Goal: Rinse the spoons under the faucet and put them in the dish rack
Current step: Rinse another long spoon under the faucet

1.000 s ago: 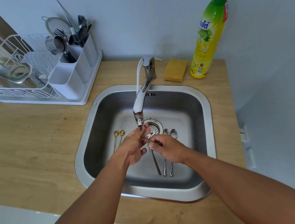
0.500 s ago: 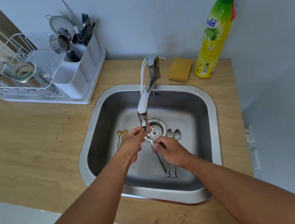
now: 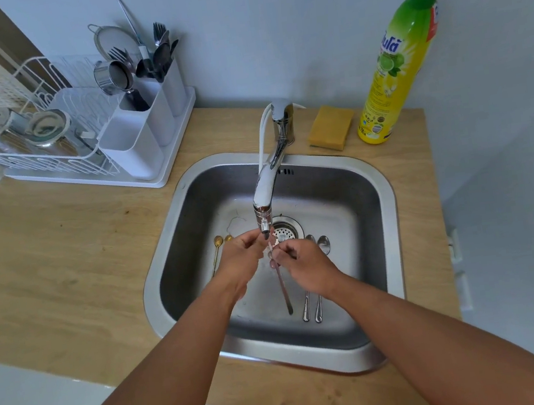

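Both my hands meet just under the faucet (image 3: pixel 265 189) spout in the steel sink (image 3: pixel 385 194). My right hand (image 3: pixel 304 266) pinches a slim spoon (image 3: pixel 283 287) near its bowl, handle hanging down toward me. My left hand (image 3: pixel 242 261) has its fingers on the spoon's bowl end below the spout. Two silver spoons (image 3: pixel 319 297) lie on the sink floor to the right, partly under my right hand. Two gold spoons (image 3: pixel 217 243) lie to the left, mostly hidden by my left hand. The white dish rack (image 3: pixel 62 160) stands at the back left of the counter.
The rack's white cutlery holders (image 3: pixel 147 116) carry forks, spoons and a strainer; glass jars lie in its wire part. A yellow sponge (image 3: pixel 330 127) and a green-yellow dish soap bottle (image 3: pixel 393 65) stand behind the sink at the right. The wooden counter (image 3: pixel 64 261) stretches left.
My hands have stayed under the spout, rubbing the spoon with small finger shifts. The camera view has drifted slightly.
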`<action>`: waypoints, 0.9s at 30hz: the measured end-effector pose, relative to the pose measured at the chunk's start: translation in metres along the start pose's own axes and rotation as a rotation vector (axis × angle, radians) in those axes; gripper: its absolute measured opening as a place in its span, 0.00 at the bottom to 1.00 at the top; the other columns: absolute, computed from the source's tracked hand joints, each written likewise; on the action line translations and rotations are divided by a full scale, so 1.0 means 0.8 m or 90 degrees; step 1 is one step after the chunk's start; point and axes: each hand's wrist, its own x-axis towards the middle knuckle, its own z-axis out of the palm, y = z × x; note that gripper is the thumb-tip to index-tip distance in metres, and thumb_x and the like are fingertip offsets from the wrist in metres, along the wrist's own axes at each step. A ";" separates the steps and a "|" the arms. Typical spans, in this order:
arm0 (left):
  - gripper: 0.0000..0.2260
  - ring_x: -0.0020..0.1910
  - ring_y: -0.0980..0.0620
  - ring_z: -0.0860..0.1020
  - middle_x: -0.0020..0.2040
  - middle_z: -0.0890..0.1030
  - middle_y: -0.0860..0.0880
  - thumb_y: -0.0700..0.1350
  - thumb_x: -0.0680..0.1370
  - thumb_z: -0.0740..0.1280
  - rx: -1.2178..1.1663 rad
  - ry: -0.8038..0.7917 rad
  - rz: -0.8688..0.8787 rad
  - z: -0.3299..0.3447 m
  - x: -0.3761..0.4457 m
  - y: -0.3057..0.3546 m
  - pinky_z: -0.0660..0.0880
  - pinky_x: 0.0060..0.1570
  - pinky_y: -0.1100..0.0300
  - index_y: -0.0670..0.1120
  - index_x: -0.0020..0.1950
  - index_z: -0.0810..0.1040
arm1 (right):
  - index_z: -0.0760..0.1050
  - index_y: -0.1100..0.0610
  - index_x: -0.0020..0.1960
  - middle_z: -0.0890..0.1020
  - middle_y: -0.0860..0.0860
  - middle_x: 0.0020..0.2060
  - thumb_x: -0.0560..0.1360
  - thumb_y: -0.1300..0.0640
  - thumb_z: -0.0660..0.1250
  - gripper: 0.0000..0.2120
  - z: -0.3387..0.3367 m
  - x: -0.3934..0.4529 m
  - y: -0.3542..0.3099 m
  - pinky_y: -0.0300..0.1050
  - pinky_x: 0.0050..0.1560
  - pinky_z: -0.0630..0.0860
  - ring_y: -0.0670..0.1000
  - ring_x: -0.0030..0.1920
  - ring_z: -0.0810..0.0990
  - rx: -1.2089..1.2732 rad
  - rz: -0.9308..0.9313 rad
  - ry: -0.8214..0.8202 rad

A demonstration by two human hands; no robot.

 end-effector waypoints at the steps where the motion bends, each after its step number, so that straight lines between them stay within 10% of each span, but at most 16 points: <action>1: 0.07 0.38 0.64 0.78 0.40 0.86 0.63 0.48 0.82 0.70 -0.003 0.000 -0.007 -0.001 0.002 0.002 0.71 0.36 0.66 0.53 0.55 0.87 | 0.83 0.55 0.48 0.88 0.47 0.42 0.83 0.55 0.65 0.10 0.002 -0.001 -0.001 0.30 0.38 0.70 0.36 0.35 0.80 0.011 0.003 -0.001; 7: 0.11 0.46 0.51 0.70 0.44 0.84 0.55 0.53 0.78 0.75 -0.098 -0.036 -0.103 -0.012 0.006 -0.010 0.67 0.42 0.55 0.52 0.58 0.87 | 0.85 0.55 0.49 0.88 0.46 0.43 0.83 0.54 0.67 0.09 0.007 -0.004 -0.004 0.38 0.46 0.74 0.42 0.40 0.81 0.088 0.017 -0.040; 12: 0.09 0.31 0.66 0.80 0.31 0.83 0.64 0.47 0.76 0.77 0.021 0.015 -0.017 -0.007 0.009 -0.006 0.73 0.29 0.74 0.45 0.54 0.86 | 0.85 0.52 0.49 0.89 0.44 0.43 0.81 0.49 0.70 0.08 -0.003 0.002 -0.010 0.40 0.55 0.77 0.41 0.49 0.86 0.124 0.031 0.044; 17: 0.11 0.34 0.68 0.82 0.34 0.80 0.71 0.51 0.72 0.80 0.108 0.030 0.026 -0.005 0.005 0.001 0.74 0.31 0.73 0.45 0.47 0.86 | 0.87 0.52 0.48 0.88 0.43 0.40 0.78 0.50 0.72 0.07 -0.003 0.007 -0.011 0.26 0.28 0.68 0.35 0.27 0.78 0.151 0.065 0.109; 22: 0.11 0.32 0.67 0.82 0.35 0.86 0.60 0.49 0.71 0.81 0.081 0.023 -0.028 -0.008 0.003 -0.004 0.74 0.29 0.73 0.45 0.45 0.85 | 0.88 0.43 0.45 0.87 0.42 0.36 0.79 0.47 0.72 0.06 -0.008 0.007 -0.003 0.37 0.23 0.64 0.42 0.23 0.65 0.172 0.098 0.062; 27: 0.10 0.26 0.67 0.79 0.33 0.86 0.56 0.48 0.72 0.81 0.029 0.006 -0.068 -0.008 -0.014 -0.019 0.76 0.30 0.68 0.45 0.47 0.84 | 0.87 0.45 0.41 0.87 0.35 0.41 0.77 0.52 0.73 0.08 -0.006 0.008 -0.010 0.26 0.41 0.71 0.31 0.44 0.82 0.065 0.080 0.032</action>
